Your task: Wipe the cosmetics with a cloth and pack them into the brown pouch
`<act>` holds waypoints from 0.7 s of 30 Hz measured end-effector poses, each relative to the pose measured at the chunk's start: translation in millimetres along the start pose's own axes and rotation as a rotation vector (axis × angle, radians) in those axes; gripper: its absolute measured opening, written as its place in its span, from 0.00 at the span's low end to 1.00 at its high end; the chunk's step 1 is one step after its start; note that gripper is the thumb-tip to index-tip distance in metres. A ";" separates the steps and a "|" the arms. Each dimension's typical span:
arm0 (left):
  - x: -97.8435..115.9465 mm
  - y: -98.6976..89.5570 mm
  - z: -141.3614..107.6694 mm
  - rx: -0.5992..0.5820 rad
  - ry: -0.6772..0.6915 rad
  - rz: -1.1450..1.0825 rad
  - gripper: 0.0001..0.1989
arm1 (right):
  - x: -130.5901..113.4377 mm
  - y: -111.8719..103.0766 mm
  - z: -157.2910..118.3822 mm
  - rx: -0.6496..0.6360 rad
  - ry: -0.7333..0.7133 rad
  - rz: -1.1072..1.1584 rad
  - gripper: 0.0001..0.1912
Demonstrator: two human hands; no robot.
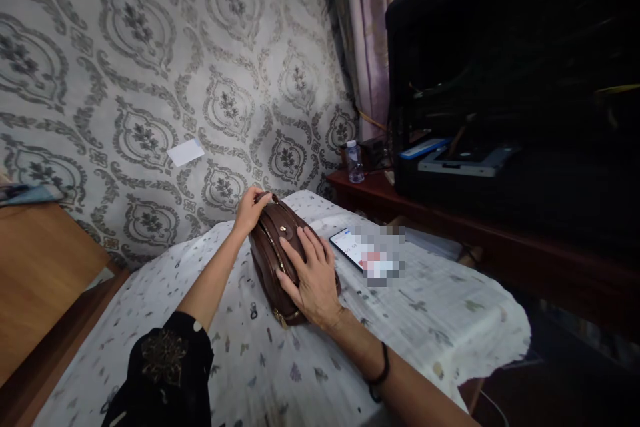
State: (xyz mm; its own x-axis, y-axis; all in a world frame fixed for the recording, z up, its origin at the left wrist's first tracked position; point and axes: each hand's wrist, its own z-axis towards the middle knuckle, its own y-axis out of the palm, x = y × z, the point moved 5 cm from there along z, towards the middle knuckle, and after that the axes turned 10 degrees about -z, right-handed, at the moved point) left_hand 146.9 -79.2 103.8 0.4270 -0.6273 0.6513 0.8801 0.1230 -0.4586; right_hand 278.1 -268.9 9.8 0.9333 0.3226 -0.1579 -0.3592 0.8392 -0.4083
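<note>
A brown leather bag (270,247) with gold zips and a small round clasp lies on a white cloth (435,320) printed with small leaves. At the bag's far end, my left hand (250,211) has its thumb and fingers closed round the edge near the zip. My right hand (313,273) rests on the bag's top and right side, its fingers spread. Just right of the bag lies a phone (353,247) with a lit screen, partly covered by a blurred patch.
A clear plastic bottle (355,163) stands on a dark red shelf (370,192) at the back right. Beside it is a large black cabinet (500,207) holding small items. A wooden panel (45,273) stands at the left. Patterned wallpaper (150,80) covers the wall behind.
</note>
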 end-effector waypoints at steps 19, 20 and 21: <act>-22.0 -40.9 -17.6 0.016 -0.043 0.076 0.09 | -0.1 0.7 0.1 0.007 -0.008 -0.006 0.25; -22.7 -40.7 -17.4 0.009 -0.046 0.060 0.09 | -0.2 0.5 0.1 0.012 -0.012 -0.006 0.25; -23.1 -40.4 -17.3 0.000 -0.049 0.042 0.10 | -0.3 0.5 0.1 0.015 -0.015 -0.007 0.25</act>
State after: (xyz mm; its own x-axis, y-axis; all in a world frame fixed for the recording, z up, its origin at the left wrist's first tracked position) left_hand 97.8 -83.0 96.9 0.4734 -0.5828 0.6605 0.8611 0.1484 -0.4862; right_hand 277.6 -268.5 9.7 0.9356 0.3234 -0.1417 -0.3530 0.8477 -0.3960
